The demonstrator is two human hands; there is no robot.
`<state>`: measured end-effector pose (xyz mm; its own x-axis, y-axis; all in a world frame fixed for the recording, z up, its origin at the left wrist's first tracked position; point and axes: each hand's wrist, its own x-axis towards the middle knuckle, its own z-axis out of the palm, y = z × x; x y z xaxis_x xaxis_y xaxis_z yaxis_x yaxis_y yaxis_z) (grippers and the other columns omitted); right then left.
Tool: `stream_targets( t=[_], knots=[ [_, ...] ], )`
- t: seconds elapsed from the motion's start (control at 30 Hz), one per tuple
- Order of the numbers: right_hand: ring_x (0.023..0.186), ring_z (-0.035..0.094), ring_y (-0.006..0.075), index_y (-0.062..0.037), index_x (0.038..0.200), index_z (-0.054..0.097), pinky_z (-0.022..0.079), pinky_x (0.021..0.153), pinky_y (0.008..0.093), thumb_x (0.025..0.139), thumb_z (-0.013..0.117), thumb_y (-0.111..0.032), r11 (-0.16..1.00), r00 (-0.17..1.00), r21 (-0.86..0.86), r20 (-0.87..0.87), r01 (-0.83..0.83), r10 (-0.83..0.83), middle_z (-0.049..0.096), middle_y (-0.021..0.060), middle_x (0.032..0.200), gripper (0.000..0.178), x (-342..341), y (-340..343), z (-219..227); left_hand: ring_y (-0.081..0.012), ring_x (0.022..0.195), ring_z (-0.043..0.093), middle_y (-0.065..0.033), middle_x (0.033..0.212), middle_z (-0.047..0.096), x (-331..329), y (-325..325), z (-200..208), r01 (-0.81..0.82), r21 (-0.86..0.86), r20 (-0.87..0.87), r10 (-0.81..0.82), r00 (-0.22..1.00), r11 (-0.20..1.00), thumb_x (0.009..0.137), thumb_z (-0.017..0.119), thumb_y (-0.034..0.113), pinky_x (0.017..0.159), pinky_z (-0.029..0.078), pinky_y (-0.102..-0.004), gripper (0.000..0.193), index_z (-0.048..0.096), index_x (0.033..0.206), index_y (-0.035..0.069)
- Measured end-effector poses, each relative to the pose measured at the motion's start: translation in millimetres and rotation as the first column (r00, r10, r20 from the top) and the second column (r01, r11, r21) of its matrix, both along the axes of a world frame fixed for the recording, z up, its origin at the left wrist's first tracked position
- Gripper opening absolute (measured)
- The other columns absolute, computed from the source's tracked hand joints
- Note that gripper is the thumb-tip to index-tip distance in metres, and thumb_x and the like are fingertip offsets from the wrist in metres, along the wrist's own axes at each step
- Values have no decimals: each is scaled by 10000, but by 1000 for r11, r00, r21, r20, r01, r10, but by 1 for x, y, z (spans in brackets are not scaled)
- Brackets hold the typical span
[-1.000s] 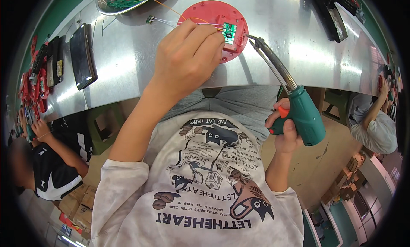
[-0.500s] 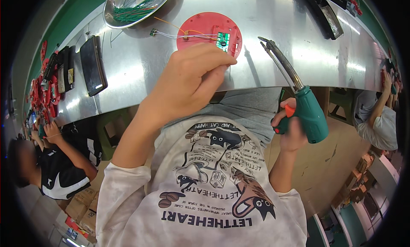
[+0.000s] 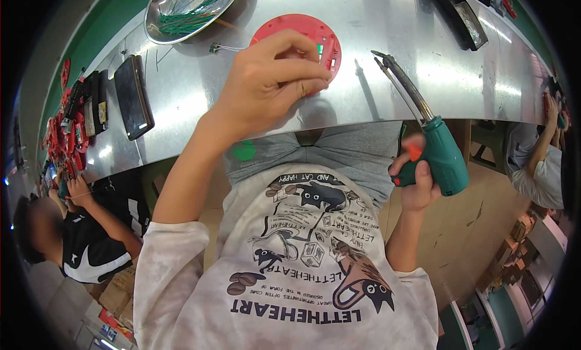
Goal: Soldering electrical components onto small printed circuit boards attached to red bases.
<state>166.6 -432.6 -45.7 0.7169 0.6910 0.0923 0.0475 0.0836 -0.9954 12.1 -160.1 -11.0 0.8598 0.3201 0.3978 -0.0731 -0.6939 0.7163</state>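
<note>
Over the round red plastic housing (image 3: 279,24) on the table, my left hand (image 3: 266,84) is bent with thumb and fingertips pinched together. Whatever the pinch holds, if anything, is too small to make out. The hand covers much of the housing and most of a green circuit board (image 3: 320,49) in it. Thin white wires run from under the hand to a tiny green board (image 3: 215,47) lying left of the housing. My right hand (image 3: 419,183) grips a green soldering gun (image 3: 446,156) with a red trigger, its metal tip pointing up and left above the table edge.
A metal bowl (image 3: 152,32) of green wires sits at the far left. A dark phone (image 3: 133,96) lies left on the metal table (image 3: 181,108), near a pile of red parts (image 3: 66,138). A black holder (image 3: 460,20) stands far right. Co-workers (image 3: 100,238) sit on both sides.
My left hand has moved slightly up and now covers more of the circuit board and wires. The soldering gun has shifted slightly right, still in my right hand.
</note>
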Motion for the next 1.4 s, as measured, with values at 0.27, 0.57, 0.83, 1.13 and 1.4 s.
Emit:
stream_targets(
  t=[0.27,0.57,0.83,1.13,1.4],
  knots=[
    [518,606,189,96,1164,568,482,463,295,965,564,-278,998,998,44,-50,38,-36,639,195,1045,423,6,9,2,-251,780,696,-117,918,721,18,-9,-18,-354,-68,189,360,914,933,878,676,-10,686,538,-329,226,762,1080,41],
    [508,601,196,87,1192,564,476,456,307,970,563,-205,987,995,135,32,86,-91,647,197,1014,367,19,25,11,-249,756,702,-108,845,721,36,-12,-24,-458,65,300,420,856,886,884,683,12,693,551,-336,181,742,1054,26],
    [512,597,197,101,1194,547,485,453,316,976,560,-207,977,994,185,-36,108,-103,641,206,1023,378,40,19,8,-253,732,728,-112,828,737,34,-13,-26,-511,-237,250,560,790,826,867,754,64,654,567,-327,97,714,943,19],
    [549,623,197,86,1276,547,499,517,309,951,588,-240,995,996,66,-39,79,-77,646,187,1076,462,-4,5,-4,-303,767,685,-119,838,697,16,-3,-20,-388,193,266,333,905,901,749,719,0,700,553,-389,120,674,857,22],
    [562,629,197,96,1249,566,494,542,307,951,596,-264,1000,1000,16,-16,-4,4,647,205,1097,468,-14,8,3,-273,747,694,-93,849,711,14,5,-23,-291,185,222,248,943,939,737,738,17,677,567,-362,137,697,866,43]
  ],
)
